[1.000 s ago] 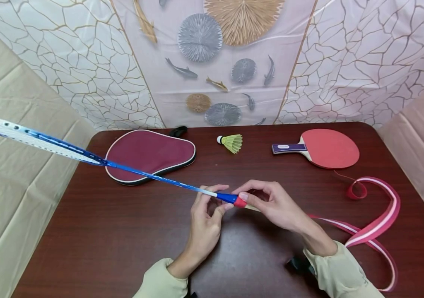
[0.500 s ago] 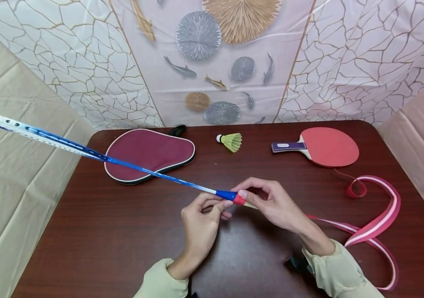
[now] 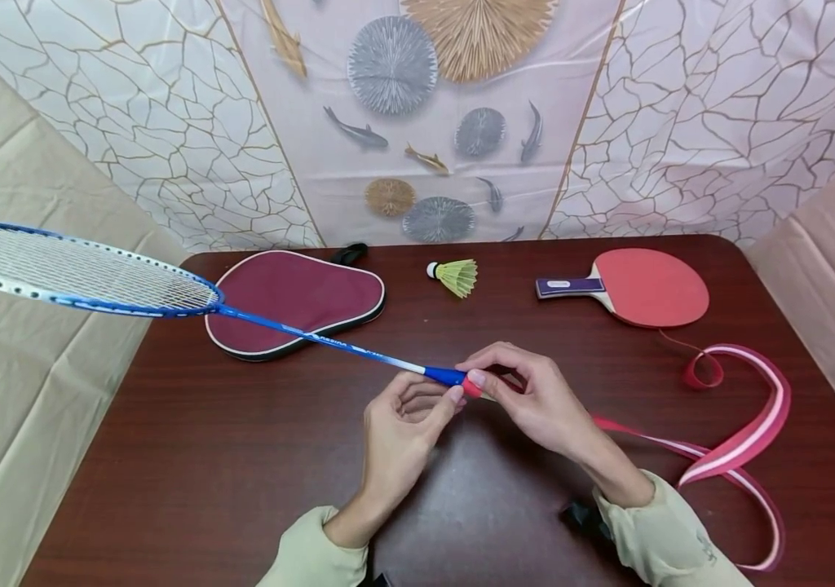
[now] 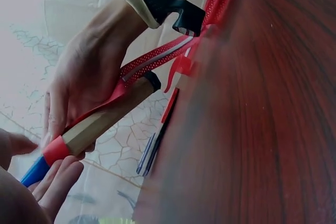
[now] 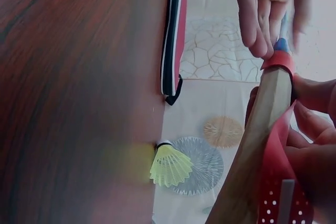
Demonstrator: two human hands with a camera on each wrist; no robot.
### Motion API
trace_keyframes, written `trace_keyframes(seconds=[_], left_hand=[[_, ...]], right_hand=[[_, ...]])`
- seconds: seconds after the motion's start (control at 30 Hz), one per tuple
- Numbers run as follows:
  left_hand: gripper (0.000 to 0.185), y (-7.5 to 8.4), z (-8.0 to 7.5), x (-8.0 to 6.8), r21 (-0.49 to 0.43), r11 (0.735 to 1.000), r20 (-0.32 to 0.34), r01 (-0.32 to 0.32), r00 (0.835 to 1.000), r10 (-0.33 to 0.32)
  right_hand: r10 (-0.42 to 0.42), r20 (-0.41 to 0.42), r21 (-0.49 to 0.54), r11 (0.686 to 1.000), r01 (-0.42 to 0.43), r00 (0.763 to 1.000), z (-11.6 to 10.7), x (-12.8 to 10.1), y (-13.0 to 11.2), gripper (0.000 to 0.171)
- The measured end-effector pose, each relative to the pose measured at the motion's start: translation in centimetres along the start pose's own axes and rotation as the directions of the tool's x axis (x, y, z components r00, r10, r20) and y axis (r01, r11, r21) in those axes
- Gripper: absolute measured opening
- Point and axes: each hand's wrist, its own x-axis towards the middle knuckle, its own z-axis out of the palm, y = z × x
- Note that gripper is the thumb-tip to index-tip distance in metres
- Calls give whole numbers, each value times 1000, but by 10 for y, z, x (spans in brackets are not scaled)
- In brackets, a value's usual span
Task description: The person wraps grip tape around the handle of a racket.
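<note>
Over our dark bench (image 3: 205, 473), our left hand (image 3: 403, 424) pinches the racket (image 3: 315, 336) at its handle top while our right hand (image 3: 535, 399) grips the red-taped handle.

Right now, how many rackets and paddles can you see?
2. A blue badminton racket is held up over the table's left side by both hands. A red ping-pong paddle lies at the back right. The maroon case might hide another.

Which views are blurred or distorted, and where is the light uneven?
Head view: sharp, evenly lit, though wide-angle bending curves the table edges. Left wrist view: the near table is soft. Right wrist view: the shuttlecock and handle are blurred.
</note>
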Motion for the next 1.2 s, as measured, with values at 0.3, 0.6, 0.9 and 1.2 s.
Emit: trace_keyframes(seconds=[0.3, 0.6, 0.9, 1.2], left_hand=[[18, 15, 4, 2, -20, 997, -41, 81, 996, -82], [21, 2, 1, 4, -116, 987, -58, 113, 991, -121], [29, -8, -3, 4, -222, 958, -9, 180, 982, -187], [28, -10, -3, 4, -148, 965, 15, 219, 976, -219]], right_hand=[[-60, -5, -101, 993, 59, 998, 8, -1, 5, 13], [-117, -10, -145, 983, 114, 993, 11, 0, 6, 14], [-134, 46, -213, 967, 141, 990, 4, 0, 2, 18], [-146, 65, -235, 959, 157, 987, 3, -1, 5, 20]])
